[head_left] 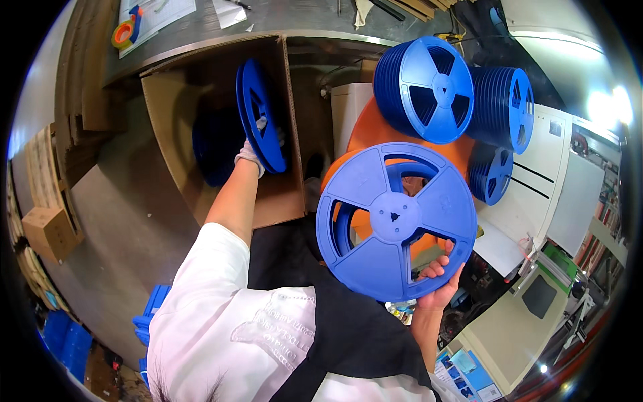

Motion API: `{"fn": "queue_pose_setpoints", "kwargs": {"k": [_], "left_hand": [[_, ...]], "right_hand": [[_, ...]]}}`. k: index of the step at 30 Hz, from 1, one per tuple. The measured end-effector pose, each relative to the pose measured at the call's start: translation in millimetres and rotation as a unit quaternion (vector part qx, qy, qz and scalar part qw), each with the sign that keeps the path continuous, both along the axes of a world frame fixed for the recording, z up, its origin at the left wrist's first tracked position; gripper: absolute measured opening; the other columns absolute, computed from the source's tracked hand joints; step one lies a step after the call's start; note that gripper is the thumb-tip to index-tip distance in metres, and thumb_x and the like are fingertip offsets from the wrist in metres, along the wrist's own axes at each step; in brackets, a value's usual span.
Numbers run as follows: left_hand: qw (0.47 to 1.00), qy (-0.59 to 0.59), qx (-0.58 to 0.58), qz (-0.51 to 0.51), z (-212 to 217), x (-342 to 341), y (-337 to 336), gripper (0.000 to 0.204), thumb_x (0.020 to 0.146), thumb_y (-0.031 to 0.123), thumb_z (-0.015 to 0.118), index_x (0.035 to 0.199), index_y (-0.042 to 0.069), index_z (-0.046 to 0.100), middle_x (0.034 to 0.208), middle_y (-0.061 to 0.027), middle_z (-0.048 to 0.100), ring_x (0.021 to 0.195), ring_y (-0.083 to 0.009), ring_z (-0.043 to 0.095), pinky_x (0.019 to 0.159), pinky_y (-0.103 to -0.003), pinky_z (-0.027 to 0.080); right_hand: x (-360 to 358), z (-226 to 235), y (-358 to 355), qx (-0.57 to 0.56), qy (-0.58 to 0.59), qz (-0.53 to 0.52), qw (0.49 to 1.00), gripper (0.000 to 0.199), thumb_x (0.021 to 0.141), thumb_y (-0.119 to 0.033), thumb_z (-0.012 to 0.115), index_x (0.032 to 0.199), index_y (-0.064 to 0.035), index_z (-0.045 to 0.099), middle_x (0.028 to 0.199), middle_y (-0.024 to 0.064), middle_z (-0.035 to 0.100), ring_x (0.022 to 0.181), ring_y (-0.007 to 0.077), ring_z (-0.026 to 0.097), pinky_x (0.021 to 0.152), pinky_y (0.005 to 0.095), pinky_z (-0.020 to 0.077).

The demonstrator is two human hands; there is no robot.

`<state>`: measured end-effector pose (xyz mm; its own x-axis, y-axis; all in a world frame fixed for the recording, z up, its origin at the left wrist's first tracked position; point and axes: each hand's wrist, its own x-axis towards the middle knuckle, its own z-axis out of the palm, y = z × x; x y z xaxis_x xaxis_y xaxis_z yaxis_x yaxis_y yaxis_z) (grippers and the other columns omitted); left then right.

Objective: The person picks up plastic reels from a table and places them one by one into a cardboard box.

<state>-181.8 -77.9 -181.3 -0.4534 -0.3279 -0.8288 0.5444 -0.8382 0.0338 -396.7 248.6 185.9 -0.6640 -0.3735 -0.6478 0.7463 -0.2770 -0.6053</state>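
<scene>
My left hand (249,155), in a pale glove, reaches down into an open cardboard box (175,100). It grips a blue plastic reel (246,110) standing on edge there, with its fingertips showing at the reel's opening. Deeper in the box, in shadow, more blue reels (211,147) lie beside it. Before my chest on the right, my right hand (439,278) holds another blue reel (365,251) by its lower right rim. Its fingers curl through one of the cut-out windows, and the flat side faces up at me.
Several stacks of blue reels (422,87) stand beyond the held reel, around an orange surface (365,130). A metal workbench (281,20) runs along the far side, with a tape roll (123,35) on it. White cabinets (536,167) stand at right, and a small carton (50,231) at left.
</scene>
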Motion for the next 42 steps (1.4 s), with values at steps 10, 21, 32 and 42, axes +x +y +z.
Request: {"fn": "queue_pose_setpoints", "kwargs": {"k": [10,21,32,42], "left_hand": [[0.975,-0.209,-0.073,-0.034,-10,41,61,0.063,0.094,0.039,0.056,0.147,0.009,0.038,0.152,-0.0081,0.037,0.142,-0.0287,0.030,0.118,-0.038,0.018],[0.392,-0.371,-0.678,-0.498,254,-11,72,0.067,0.090,0.043,0.054,0.139,0.000,0.043,0.144,-0.0268,0.040,0.137,-0.0422,0.032,0.116,-0.053,0.019],[0.403,-0.371,-0.696,-0.465,213,40,119,0.052,0.083,0.027,0.061,0.128,0.001,0.054,0.137,-0.0248,0.049,0.129,-0.0402,0.046,0.112,-0.047,0.032],[0.396,-0.400,-0.693,-0.451,241,73,103,0.049,0.090,0.027,0.054,0.132,0.003,0.052,0.136,-0.0214,0.051,0.128,-0.0369,0.047,0.110,-0.046,0.034]], "right_hand": [[-23,-6,-44,-0.081,-0.029,0.037,0.996,0.058,0.100,-0.047,0.044,0.139,-0.0036,0.041,0.077,-0.0015,0.042,0.061,0.0070,0.039,0.055,0.0226,0.0364],[25,-23,-75,-0.212,-0.162,0.130,0.955,0.045,0.094,-0.056,0.052,0.087,-0.0135,0.040,0.054,-0.0056,0.027,0.041,0.0062,0.025,0.041,0.0228,0.0205],[76,-14,-40,-0.270,-0.176,0.167,0.932,0.043,0.095,-0.054,0.053,0.087,-0.0145,0.038,0.051,-0.0063,0.026,0.038,0.0051,0.023,0.041,0.0221,0.0200],[91,-4,-47,-0.299,-0.149,0.202,0.921,0.045,0.094,-0.055,0.053,0.091,-0.0116,0.042,0.054,-0.0051,0.028,0.040,0.0056,0.026,0.039,0.0227,0.0212]]}}
